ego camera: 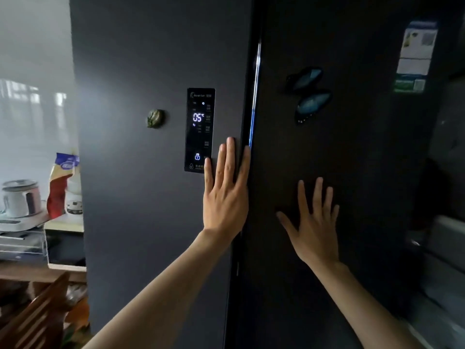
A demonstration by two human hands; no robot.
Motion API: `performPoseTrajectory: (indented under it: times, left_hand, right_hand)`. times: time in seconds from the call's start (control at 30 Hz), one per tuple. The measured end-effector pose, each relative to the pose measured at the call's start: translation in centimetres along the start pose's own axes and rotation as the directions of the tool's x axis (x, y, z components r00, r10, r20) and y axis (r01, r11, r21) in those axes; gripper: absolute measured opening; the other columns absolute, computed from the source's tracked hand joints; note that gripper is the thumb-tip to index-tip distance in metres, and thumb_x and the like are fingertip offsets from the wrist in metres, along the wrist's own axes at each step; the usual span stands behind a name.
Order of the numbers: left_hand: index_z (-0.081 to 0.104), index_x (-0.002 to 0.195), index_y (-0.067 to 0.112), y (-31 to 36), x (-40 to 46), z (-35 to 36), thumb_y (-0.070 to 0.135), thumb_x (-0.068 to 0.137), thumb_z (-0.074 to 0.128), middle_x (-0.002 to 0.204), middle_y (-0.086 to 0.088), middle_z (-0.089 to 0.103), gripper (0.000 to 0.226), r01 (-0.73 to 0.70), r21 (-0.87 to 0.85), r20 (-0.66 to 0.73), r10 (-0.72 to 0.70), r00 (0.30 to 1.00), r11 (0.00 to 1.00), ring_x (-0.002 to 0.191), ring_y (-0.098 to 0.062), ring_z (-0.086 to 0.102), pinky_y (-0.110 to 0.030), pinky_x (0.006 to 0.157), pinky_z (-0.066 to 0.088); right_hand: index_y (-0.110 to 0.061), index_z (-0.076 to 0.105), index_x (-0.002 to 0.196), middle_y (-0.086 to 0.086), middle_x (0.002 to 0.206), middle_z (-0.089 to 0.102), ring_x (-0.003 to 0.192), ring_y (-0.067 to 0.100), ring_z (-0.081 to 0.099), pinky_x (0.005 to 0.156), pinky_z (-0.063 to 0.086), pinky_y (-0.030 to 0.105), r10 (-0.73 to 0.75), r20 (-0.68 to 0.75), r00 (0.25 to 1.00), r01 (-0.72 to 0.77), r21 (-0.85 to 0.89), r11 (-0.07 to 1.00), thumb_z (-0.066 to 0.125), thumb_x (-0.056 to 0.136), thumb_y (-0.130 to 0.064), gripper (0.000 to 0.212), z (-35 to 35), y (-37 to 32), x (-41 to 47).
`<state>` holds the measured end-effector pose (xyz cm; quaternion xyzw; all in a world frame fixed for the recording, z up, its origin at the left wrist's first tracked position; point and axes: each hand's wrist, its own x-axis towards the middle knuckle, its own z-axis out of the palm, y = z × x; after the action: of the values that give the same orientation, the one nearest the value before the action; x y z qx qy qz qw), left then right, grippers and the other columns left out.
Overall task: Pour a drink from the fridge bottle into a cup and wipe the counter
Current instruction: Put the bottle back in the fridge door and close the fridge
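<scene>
The left hand (225,195) was laid flat, fingers (230,157) straight, on the left fridge door (151,222) beside the display (200,129), the right hand (315,227) spread wide against the right door (339,147).

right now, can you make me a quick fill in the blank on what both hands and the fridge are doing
1. The left hand lies flat on the fridge's ____ door.
2. The control panel shows the digits ____.
3. The right hand lies below a ____-shaped magnet.
4. Both hands have their fingers ____.

Missing words: left; 05; butterfly; straight
</scene>
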<state>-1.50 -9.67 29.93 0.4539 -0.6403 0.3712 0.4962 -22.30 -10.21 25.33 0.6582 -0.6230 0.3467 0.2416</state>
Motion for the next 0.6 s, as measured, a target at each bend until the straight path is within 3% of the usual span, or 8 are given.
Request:
performPoseTrajectory:
  times: [0.17, 0.37, 0.47, 0.6]
  left_hand:
    - [0.002, 0.161, 0.022, -1.5, -1.6, 4.4, 0.041, 0.108, 0.025, 0.17, -0.007, -0.005, 0.061, -0.087, 0.094, 0.137, 0.073, 0.988, 0.992, 0.156, -0.023, -0.005, -0.047, 0.126, 0.0]
    - [0.008, 0.161, 0.023, -2.4, -2.3, 7.7, 0.045, 0.107, 0.02, 0.17, -0.004, 0.001, 0.059, -0.066, 0.154, 0.068, 0.056, 0.996, 0.986, 0.156, -0.02, 0.003, -0.048, 0.125, -0.001]
    - [0.006, 0.161, 0.021, -2.2, -2.3, 7.3, 0.043, 0.108, 0.02, 0.17, -0.005, 0.0, 0.06, -0.075, 0.157, 0.101, 0.06, 0.993, 0.985, 0.156, -0.021, 0.001, -0.049, 0.125, 0.0]
    - [-0.001, 0.161, 0.019, -1.6, -2.1, 4.8, 0.042, 0.109, 0.023, 0.17, -0.007, -0.005, 0.062, -0.073, 0.133, 0.241, 0.039, 0.97, 0.988, 0.155, -0.022, -0.007, -0.051, 0.126, 0.005]
  right_hand:
    - [-0.029, -0.005, 0.162, 0.01, 0.169, -0.018, 0.155, 0.04, -0.005, 0.119, 0.016, 0.07, -0.001, -0.108, 0.994, 0.005, 0.044, 0.999, 0.026, 0.096, -0.075, 0.087, 2.3, 0.3, 0.1]
    - [-0.027, 0.001, 0.163, 0.011, 0.17, -0.012, 0.156, 0.039, -0.006, 0.119, 0.009, 0.068, -0.018, -0.215, 0.976, 0.025, 0.032, 0.999, 0.026, 0.097, -0.074, 0.085, 4.5, 0.7, 0.8]
    - [-0.026, 0.0, 0.163, 0.013, 0.17, -0.011, 0.156, 0.04, -0.005, 0.12, 0.009, 0.068, -0.021, -0.207, 0.978, 0.027, 0.024, 0.999, 0.028, 0.098, -0.072, 0.085, 4.4, 0.7, 0.7]
    - [-0.025, -0.001, 0.163, 0.016, 0.17, -0.01, 0.154, 0.045, 0.0, 0.118, 0.02, 0.069, -0.01, -0.12, 0.993, 0.012, 0.019, 1.0, 0.04, 0.098, -0.067, 0.088, 2.4, -0.1, 0.2]
